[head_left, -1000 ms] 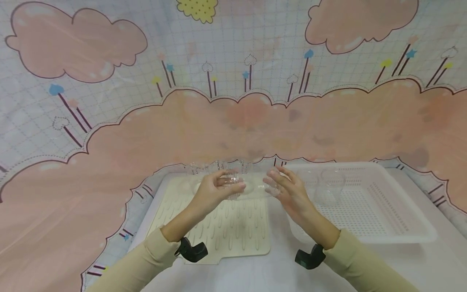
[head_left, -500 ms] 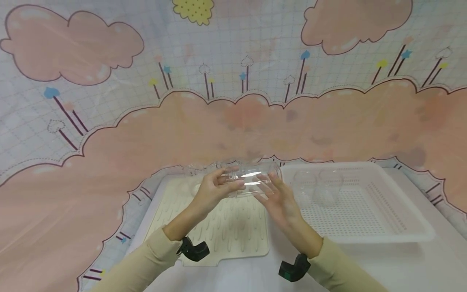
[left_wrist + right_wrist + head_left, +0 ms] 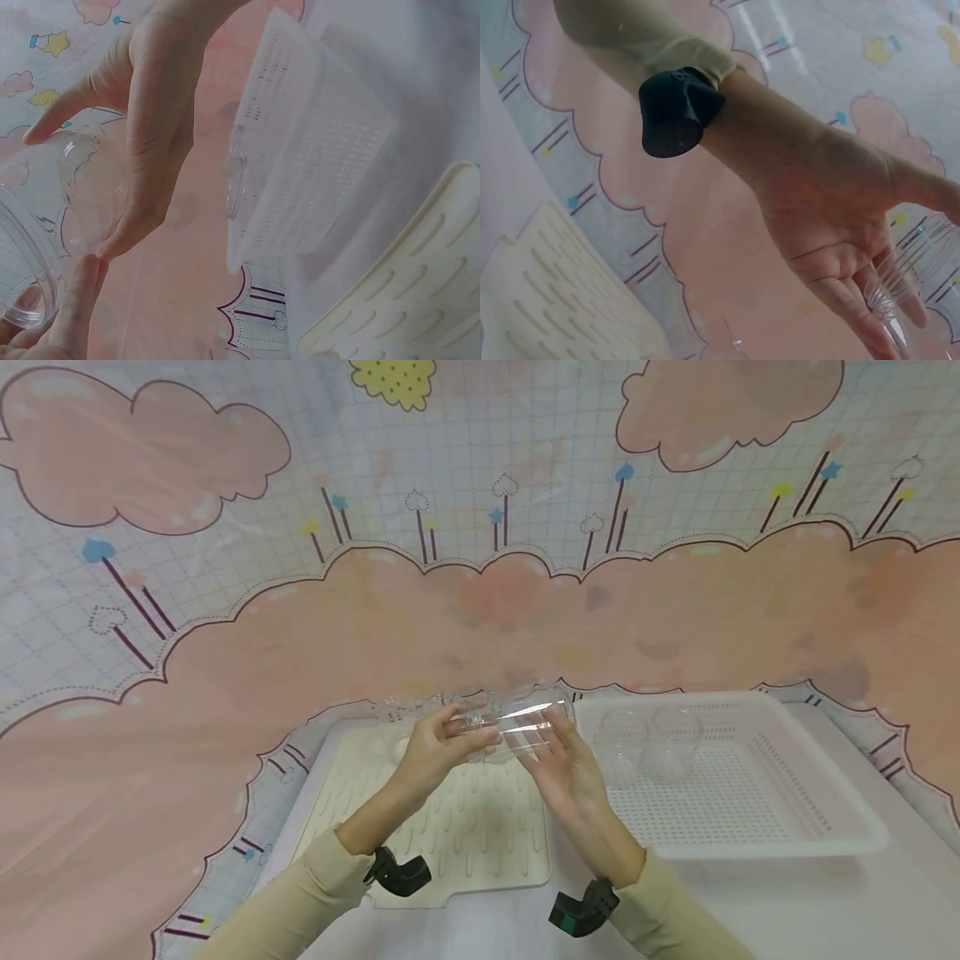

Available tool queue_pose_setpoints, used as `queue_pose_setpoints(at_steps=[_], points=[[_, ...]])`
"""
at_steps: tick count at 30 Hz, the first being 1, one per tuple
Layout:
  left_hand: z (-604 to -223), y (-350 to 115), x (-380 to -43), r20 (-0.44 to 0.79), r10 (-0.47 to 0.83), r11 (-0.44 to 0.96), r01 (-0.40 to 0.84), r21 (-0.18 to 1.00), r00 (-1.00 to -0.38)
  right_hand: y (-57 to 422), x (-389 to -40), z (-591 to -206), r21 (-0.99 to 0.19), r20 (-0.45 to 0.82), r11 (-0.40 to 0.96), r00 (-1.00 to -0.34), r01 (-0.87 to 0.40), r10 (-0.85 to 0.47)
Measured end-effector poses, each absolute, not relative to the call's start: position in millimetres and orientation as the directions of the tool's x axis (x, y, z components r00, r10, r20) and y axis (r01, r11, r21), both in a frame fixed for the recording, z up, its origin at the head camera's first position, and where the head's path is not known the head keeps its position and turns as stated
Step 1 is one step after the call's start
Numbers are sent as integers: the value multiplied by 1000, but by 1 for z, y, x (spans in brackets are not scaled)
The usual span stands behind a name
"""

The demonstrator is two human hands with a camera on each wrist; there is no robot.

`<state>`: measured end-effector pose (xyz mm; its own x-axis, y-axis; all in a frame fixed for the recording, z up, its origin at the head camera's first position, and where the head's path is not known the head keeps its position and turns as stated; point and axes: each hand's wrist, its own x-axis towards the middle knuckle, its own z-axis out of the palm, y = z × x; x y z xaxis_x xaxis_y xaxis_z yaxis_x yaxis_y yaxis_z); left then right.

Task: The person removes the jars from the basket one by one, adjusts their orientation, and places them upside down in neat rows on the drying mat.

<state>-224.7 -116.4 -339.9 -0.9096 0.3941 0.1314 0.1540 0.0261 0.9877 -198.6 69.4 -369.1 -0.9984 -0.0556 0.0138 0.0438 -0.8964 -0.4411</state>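
Observation:
Over the drying mat (image 3: pixel 487 827), both hands have a clear ridged-neck jar (image 3: pixel 528 722) between them, lying almost on its side with its right end slightly raised. My left hand (image 3: pixel 435 747) grips the ridged left end between thumb and fingers. The right hand (image 3: pixel 562 777) holds the jar's body, thumb in front and fingers showing through the clear wall behind. In the left wrist view, the round rim of the jar (image 3: pixel 49 259) appears beside the left hand (image 3: pixel 64 319). The right wrist view shows its ridges (image 3: pixel 889 296) against the right fingers.
A white perforated basket (image 3: pixel 810 852) stands at the right with clear vessels (image 3: pixel 671 747) at its left end. Several faint clear vessels (image 3: pixel 390 708) stand at the mat's back edge. Behind the table hangs a patterned cloth (image 3: pixel 450 618).
My right hand has moved left and lower, from the jar's far end to around its body. The jar's right end has tilted up slightly. The left hand keeps its grip.

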Motion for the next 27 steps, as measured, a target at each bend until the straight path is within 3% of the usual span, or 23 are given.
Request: queue_pose_setpoints(at_steps=[22,27], points=[[-349,-143,-230,273,413,33,313,949,-869,72,-208,-364,-409,-19,-911,-998,62,-59],[-355,-157,-233,349,410,88,417,904,-843,74,-213,-364,-396,-32,-916,-998,61,-52]])
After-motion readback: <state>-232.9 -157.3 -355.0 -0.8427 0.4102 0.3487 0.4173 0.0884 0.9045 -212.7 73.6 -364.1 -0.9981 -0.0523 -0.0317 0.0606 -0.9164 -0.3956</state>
